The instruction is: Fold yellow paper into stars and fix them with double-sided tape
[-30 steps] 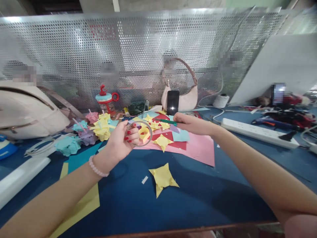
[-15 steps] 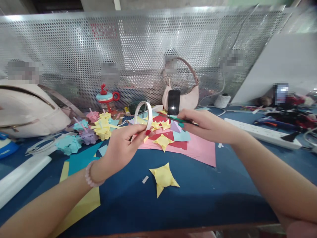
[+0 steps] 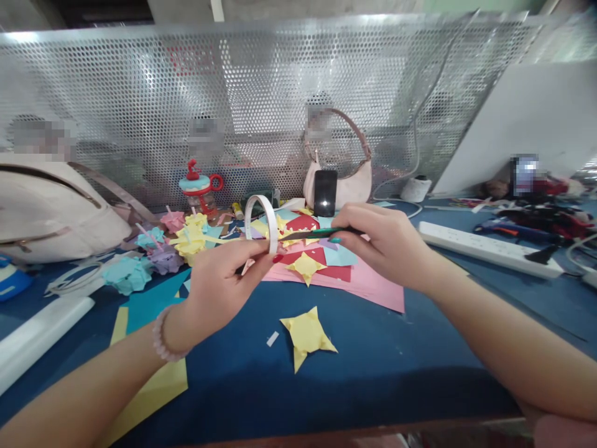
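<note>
My left hand (image 3: 228,274) pinches the lower edge of a roll of white tape (image 3: 272,227), which stands upright between thumb and fingers. In my right hand (image 3: 380,242) is a pair of green-handled scissors (image 3: 321,234), seen edge-on. Their dark tip reaches the right side of the roll near my left thumb; whether it touches the tape I cannot tell. On the table below lies a folded yellow paper star (image 3: 308,339), with a small white scrap (image 3: 273,339) to its left. Another yellow star (image 3: 306,267) rests on red and pink paper behind.
Pink sheets (image 3: 382,286) lie under the coloured scraps. Folded paper shapes (image 3: 128,274) cluster at left, near a teal sheet (image 3: 153,298). A phone (image 3: 325,193) leans on a handbag (image 3: 357,183). At right lies a power strip (image 3: 489,249); a backpack (image 3: 56,211) stands at left.
My left hand went from having the tape roll around its fingers to pinching its lower edge, roll upright. My right hand brought the scissors left and slightly down to the roll.
</note>
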A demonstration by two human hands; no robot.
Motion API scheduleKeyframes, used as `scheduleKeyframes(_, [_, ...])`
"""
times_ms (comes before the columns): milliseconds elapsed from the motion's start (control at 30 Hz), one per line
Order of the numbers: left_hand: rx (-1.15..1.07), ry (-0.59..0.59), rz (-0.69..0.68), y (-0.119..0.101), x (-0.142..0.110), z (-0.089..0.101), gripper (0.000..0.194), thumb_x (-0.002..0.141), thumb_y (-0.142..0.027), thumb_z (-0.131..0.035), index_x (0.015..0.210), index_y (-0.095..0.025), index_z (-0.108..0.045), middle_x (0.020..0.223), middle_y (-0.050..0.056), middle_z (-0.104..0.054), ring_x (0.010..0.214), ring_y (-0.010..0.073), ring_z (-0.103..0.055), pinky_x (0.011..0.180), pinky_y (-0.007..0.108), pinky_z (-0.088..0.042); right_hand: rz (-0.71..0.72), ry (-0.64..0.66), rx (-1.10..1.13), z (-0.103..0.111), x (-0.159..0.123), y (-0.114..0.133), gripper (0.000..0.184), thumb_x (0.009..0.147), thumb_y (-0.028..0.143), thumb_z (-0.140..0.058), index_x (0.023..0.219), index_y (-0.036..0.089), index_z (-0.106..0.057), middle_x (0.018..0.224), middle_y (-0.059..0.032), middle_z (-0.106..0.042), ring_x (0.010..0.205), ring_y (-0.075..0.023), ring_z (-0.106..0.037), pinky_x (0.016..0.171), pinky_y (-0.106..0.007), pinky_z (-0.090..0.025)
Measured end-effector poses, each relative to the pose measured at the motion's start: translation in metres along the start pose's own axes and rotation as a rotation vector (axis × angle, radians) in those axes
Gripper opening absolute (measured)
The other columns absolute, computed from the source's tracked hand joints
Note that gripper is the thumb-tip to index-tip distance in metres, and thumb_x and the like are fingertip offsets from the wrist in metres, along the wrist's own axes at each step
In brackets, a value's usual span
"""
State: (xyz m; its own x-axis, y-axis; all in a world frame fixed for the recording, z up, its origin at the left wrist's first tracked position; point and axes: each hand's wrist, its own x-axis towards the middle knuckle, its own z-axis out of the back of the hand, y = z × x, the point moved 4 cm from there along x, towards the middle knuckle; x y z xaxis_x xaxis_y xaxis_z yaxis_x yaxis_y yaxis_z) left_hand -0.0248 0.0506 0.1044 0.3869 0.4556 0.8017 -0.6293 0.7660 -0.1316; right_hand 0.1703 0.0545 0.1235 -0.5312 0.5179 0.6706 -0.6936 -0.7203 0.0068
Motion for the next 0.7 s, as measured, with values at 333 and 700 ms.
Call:
scheduleKeyframes(333, [-0.099,-0.039,0.037,-0.002,0.002,0.006,0.012,0.078,-0.019,-0.058,0.068,-0.025,-0.063,0.057,-0.004,-0.062,0.051,0.0115,-0.055,0.051,0.022,-0.041,0.139,-0.064,-0.327,0.005,-0.004,0.016,0.033,0.093,0.030,-0.033,0.072,0.020,-0.058,0.056,0.0004,-0.055,0.053,-0.0104,-0.050,0.050,-0.023,-0.034])
scheduleKeyframes(700, [0.021,-0.069,0.008,-0.005,0.001,0.009,0.013,0.081,-0.022,-0.056,0.070,-0.022,-0.063,0.062,-0.003,-0.066,0.053,0.0106,-0.058,0.051,0.020,-0.041,0.139,-0.076,-0.421,0.007,-0.004,0.018,0.033,0.092,0.028,-0.036,0.066,0.020,-0.055,0.053,0.0016,-0.053,0.049,-0.0092,-0.046,0.047,-0.023,-0.033])
